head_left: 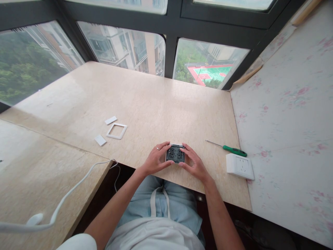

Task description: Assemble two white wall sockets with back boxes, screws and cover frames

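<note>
A wall switch body (pixel 175 153) with its dark inner face up is held near the front edge of the stone ledge. My left hand (pixel 156 158) grips its left side, thumb at the near corner and fingers at the far one. On the opposite side my right hand (pixel 194 162) holds it the same way. Off to the left lie a white square frame (pixel 117 136) and two white switch rockers, one rocker (pixel 111 120) behind the frame and another rocker (pixel 100 140) in front. The underside of the switch body is hidden.
A green-handled screwdriver (pixel 235 150) lies to the right, beside a white socket box (pixel 239 166) against the papered wall. A white cable (pixel 78 184) crosses the lower left ledge (pixel 33 163). Windows stand behind the main ledge (pixel 156 104).
</note>
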`<state>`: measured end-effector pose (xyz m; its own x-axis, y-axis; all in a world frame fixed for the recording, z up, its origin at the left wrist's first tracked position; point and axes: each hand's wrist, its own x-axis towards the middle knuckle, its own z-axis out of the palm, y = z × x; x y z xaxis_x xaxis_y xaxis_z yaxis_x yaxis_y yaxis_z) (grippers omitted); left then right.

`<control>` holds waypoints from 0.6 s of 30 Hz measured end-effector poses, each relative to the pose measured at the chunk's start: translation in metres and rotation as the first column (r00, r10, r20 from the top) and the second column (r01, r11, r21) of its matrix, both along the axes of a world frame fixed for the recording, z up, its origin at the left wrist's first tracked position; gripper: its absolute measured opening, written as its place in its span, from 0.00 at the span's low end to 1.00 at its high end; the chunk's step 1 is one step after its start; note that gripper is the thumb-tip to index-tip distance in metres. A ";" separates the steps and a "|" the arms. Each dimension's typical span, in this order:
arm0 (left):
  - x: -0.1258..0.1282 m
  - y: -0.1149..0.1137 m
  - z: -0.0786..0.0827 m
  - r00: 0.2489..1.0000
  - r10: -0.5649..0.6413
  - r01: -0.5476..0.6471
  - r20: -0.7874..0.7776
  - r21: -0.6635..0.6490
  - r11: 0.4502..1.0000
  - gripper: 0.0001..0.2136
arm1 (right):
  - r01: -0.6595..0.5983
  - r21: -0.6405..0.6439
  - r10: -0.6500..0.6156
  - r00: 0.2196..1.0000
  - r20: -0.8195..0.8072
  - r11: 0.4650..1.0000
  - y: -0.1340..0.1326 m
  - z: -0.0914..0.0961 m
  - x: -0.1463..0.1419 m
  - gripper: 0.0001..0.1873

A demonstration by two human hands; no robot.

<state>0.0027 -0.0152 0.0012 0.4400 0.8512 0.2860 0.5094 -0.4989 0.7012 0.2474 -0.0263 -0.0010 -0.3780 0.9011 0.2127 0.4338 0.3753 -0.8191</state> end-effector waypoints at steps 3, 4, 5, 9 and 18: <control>-0.001 0.001 -0.002 1.000 -0.001 0.001 -0.003 0.002 1.000 0.31 | 0.004 0.001 -0.004 1.000 0.002 1.000 0.000 0.000 0.000 0.30; -0.001 0.001 -0.002 1.000 -0.001 0.001 -0.009 0.007 1.000 0.31 | 0.005 0.003 -0.005 1.000 0.001 1.000 0.000 0.000 0.000 0.30; 0.000 0.000 -0.002 1.000 0.000 0.001 -0.016 0.013 1.000 0.31 | 0.005 0.004 -0.005 1.000 0.001 1.000 0.000 0.000 0.000 0.30; 0.001 0.000 -0.004 0.999 -0.009 0.011 -0.032 0.036 0.999 0.31 | 0.003 0.014 -0.003 1.000 -0.001 1.000 0.000 -0.002 -0.001 0.32; 0.001 0.001 -0.005 1.000 0.001 -0.001 -0.029 0.030 1.000 0.31 | 0.078 0.101 -0.064 0.989 -0.134 0.992 -0.001 0.001 -0.002 0.19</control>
<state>0.0036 -0.0145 -0.0042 0.4475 0.8428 0.2989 0.5296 -0.5191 0.6709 0.2457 -0.0274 -0.0001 -0.2771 0.8945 0.3509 0.3547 0.4346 -0.8279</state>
